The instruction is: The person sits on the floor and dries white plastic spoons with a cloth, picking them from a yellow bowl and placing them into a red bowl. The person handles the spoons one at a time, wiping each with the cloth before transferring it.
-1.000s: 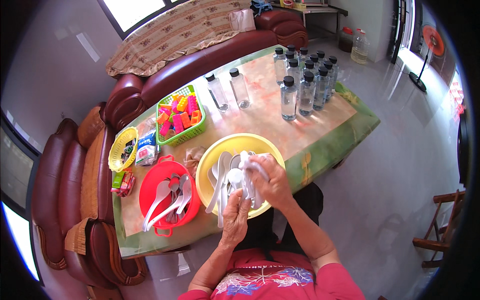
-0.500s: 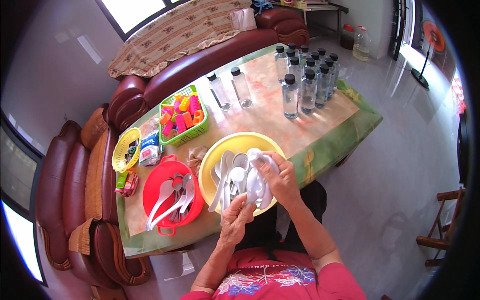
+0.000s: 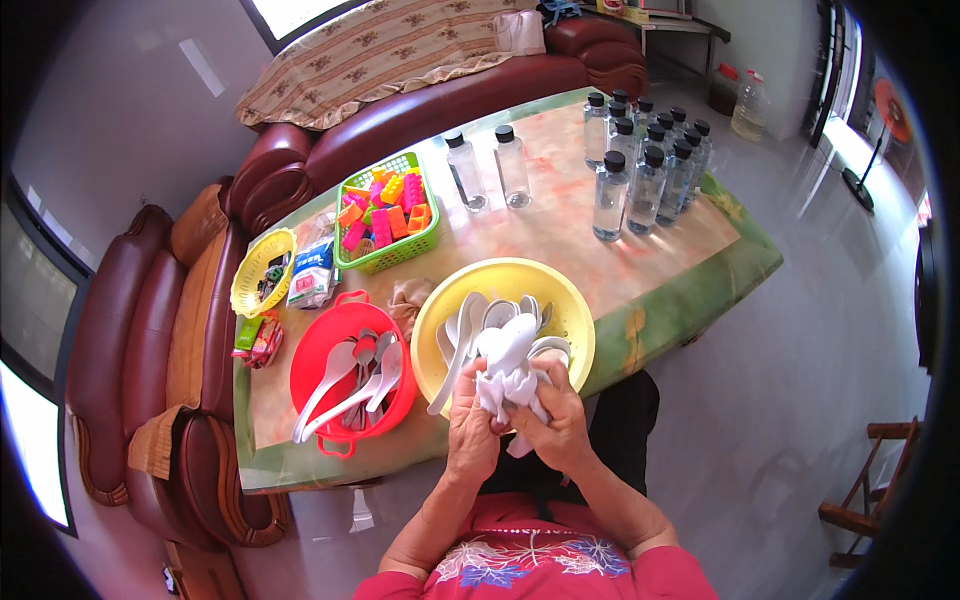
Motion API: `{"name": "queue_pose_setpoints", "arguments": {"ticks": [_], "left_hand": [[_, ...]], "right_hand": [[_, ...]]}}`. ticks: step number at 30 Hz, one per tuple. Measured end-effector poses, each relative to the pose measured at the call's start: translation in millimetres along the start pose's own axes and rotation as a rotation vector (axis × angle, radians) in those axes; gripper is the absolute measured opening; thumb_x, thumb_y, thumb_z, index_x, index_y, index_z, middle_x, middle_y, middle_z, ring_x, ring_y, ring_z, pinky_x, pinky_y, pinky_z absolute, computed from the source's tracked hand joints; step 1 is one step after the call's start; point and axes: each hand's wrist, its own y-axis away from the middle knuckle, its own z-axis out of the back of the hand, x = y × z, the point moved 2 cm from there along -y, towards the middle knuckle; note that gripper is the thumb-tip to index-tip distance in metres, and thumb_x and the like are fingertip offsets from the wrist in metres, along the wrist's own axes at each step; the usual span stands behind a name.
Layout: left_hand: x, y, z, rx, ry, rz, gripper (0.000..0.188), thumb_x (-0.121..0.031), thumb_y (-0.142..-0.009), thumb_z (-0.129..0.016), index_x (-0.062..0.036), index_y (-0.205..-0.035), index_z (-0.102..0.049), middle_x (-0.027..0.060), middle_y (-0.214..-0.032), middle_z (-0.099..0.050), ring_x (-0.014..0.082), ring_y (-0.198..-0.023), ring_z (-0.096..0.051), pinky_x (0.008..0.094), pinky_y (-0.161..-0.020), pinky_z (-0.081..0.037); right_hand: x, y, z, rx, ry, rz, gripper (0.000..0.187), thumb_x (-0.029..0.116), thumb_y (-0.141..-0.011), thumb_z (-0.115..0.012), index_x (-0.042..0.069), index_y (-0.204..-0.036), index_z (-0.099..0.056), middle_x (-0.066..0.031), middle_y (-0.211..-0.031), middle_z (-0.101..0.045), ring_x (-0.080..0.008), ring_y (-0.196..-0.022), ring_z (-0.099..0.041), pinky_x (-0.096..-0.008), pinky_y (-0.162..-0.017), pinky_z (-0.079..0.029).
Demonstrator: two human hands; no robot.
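Observation:
Both my hands are closed around a bunched white cloth [image 3: 497,391] at the near rim of a yellow basin [image 3: 583,330]. A white spoon [image 3: 513,342] sticks up out of the cloth, its rounded bowl uppermost; the cloth hides its handle. My left hand [image 3: 472,432] grips the cloth from the left, and my right hand [image 3: 561,428] presses in from the right with its thumb on the folds. Inside the basin lie several white and metal spoons [image 3: 467,322]. Left of it, a red basket [image 3: 322,340] with handles holds white ladles [image 3: 334,375] and metal spoons.
Behind the basins stand a green basket [image 3: 385,258] of toy bricks and two bottles [image 3: 513,170]. Several black-capped bottles [image 3: 612,200] crowd the table's far right. At left are a yellow basket [image 3: 240,285], packets [image 3: 314,275] and a brown crumpled bag [image 3: 408,300]. Sofas line the wall.
My hands have drawn together and lower, toward my body, gathering the cloth into a bunch. A spoon's bowl now shows above it. The whole view has shifted slightly.

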Motion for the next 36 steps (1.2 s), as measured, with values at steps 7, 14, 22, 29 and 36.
{"name": "queue_pose_setpoints", "arguments": {"ticks": [7,14,22,29,36], "left_hand": [[2,7,-8,0.062,0.047,0.066,0.039,-0.015,-0.097,-0.040,-0.0166,-0.136,-0.032,-0.0039,-0.086,-0.048,0.0007,-0.056,-0.031,0.0130,-0.044,-0.025],[-9,5,-9,-0.149,0.009,0.163,0.034,-0.037,-0.101,-0.033,-0.0158,-0.126,-0.041,-0.0044,-0.066,-0.039,0.0029,-0.048,-0.030,0.0173,-0.043,-0.024],[-3,6,3,0.095,0.200,0.441,0.042,-0.056,-0.096,-0.029,-0.0202,-0.112,-0.045,-0.0052,-0.061,-0.030,0.0058,-0.043,-0.023,0.0231,-0.043,-0.024],[-11,14,-21,0.140,0.066,0.444,0.038,-0.054,-0.098,-0.026,-0.0223,-0.115,-0.039,-0.0048,-0.059,-0.026,0.0058,-0.042,-0.019,0.0215,-0.041,-0.021],[-12,8,-15,0.168,-0.046,0.441,0.031,-0.045,-0.100,-0.030,-0.0189,-0.114,-0.036,-0.0040,-0.058,-0.026,0.0058,-0.041,-0.020,0.0219,-0.040,-0.022]], "right_hand": [[12,-22,3,-0.267,-0.303,-0.189,0.027,0.000,-0.078,-0.063,0.001,-0.106,-0.060,-0.0116,-0.101,-0.053,-0.0233,-0.093,-0.055,-0.0311,-0.082,-0.044],[21,-27,-5,-0.056,0.547,0.450,0.031,0.005,-0.069,-0.063,0.010,-0.099,-0.069,-0.0104,-0.106,-0.056,-0.0306,-0.092,-0.051,-0.0418,-0.080,-0.043],[24,-32,19,-0.061,0.427,0.360,0.035,0.007,-0.068,-0.068,0.002,-0.102,-0.064,-0.0157,-0.096,-0.055,-0.0332,-0.088,-0.051,-0.0420,-0.076,-0.044],[21,-61,4,-0.217,0.482,0.356,0.039,0.003,-0.070,-0.068,0.003,-0.109,-0.061,-0.0138,-0.095,-0.057,-0.0295,-0.085,-0.057,-0.0369,-0.074,-0.048],[-15,-60,9,-0.223,-0.256,-0.197,0.032,0.003,-0.074,-0.068,-0.001,-0.105,-0.060,-0.0134,-0.092,-0.059,-0.0251,-0.080,-0.059,-0.0330,-0.070,-0.048]]}}
